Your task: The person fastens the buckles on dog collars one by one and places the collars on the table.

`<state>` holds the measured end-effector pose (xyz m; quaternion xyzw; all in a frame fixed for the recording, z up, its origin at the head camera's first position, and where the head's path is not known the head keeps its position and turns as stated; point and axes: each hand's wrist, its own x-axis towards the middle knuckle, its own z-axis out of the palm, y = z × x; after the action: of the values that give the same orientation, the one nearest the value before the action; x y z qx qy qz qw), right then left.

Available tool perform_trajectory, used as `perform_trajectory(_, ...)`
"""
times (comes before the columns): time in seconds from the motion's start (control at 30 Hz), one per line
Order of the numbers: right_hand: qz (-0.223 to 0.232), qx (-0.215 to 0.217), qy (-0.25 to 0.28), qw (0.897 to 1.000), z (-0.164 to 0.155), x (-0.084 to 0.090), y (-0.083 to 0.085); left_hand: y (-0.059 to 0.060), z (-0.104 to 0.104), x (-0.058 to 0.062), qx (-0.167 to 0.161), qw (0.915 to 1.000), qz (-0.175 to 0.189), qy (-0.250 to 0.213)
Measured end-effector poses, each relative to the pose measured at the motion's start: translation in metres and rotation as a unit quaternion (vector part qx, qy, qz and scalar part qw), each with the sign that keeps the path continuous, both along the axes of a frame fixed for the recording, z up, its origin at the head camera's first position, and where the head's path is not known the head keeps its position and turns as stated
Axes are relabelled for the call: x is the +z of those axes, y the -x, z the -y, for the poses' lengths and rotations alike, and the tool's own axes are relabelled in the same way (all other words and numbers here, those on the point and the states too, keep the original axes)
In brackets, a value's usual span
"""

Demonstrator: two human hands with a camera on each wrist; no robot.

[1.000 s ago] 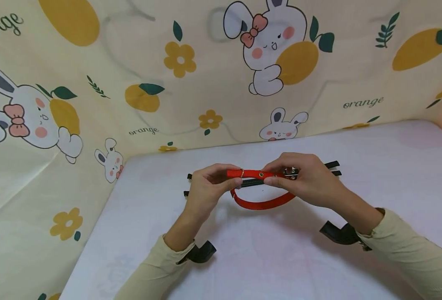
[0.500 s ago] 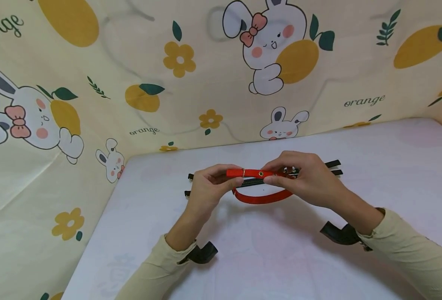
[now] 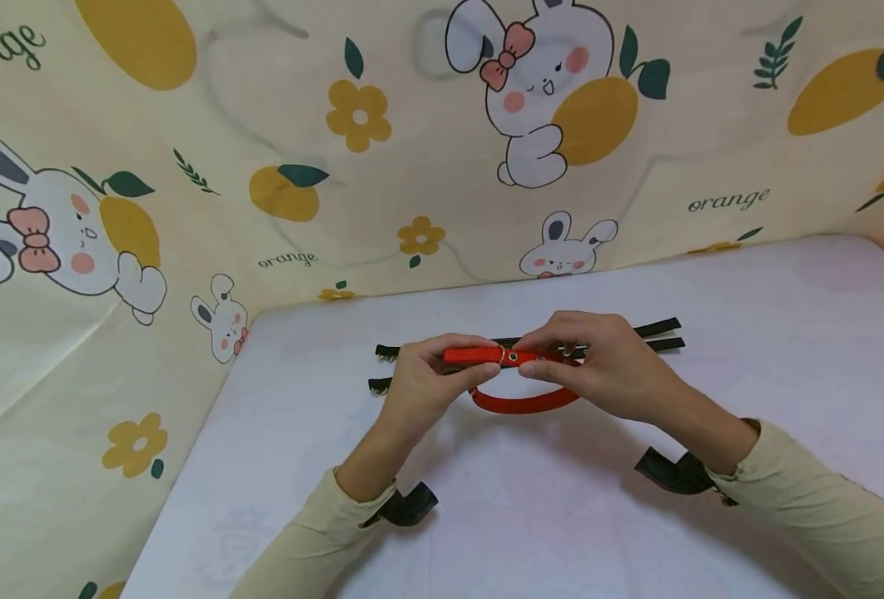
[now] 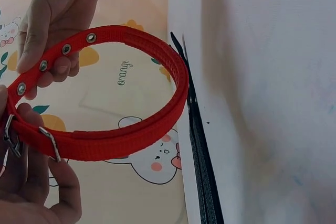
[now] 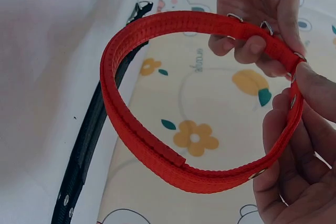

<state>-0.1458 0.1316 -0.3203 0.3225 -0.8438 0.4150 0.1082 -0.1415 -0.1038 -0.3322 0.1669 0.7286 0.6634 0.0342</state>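
A red collar [image 3: 524,406] with metal eyelets and a buckle [image 4: 11,136] forms a loop between my two hands, above the table. My left hand [image 3: 429,378] pinches the buckle end, thumb below and fingers above in the head view. With thumb and fingers my right hand [image 3: 608,362] holds the eyelet end of the same collar. Both hands' fingertips stand close together beside a metal keeper ring [image 4: 50,142]. In the right wrist view the strap [image 5: 296,93] runs through the ring towards my right thumb. My right fingers partly hide the eyelets in the head view.
Behind the hands, two black straps [image 3: 659,343] lie side by side on the white table [image 3: 532,516], with metal fittings [image 3: 378,389] at their left ends. A cream cloth [image 3: 382,183] printed with rabbits and oranges hangs at the back and left.
My hands have come closer together, the right one shifting left and the left one slightly right. The held part of the collar sits a little lower, showing more of the black straps behind.
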Motion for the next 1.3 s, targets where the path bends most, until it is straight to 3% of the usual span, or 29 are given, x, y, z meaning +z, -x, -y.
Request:
perform_trajectory(0.5,0.021,-0.032,-0.044,0.998,-0.0061,0.0051,0.0047,0.0027,0.0054,0.0026,0.034,0.9991,0.023,-0.008)
perform_trajectory(0.67,0.021,-0.031,-0.040,0.999,-0.0067,0.0062,0.0035,0.0035,0.0059,0.0019,0.029,0.9988,0.038,-0.011)
perform_trajectory(1.03,-0.001,-0.024,-0.014,1.000,-0.0034,0.0037,-0.0004,0.0046,0.0037,-0.0006,0.011,0.9996,0.026,-0.006)
perform_trajectory(1.3,-0.005,-0.021,-0.007,1.000,-0.0005,0.0047,-0.0023,0.0030,0.0035,0.0020,0.016,0.9995,0.026,0.000)
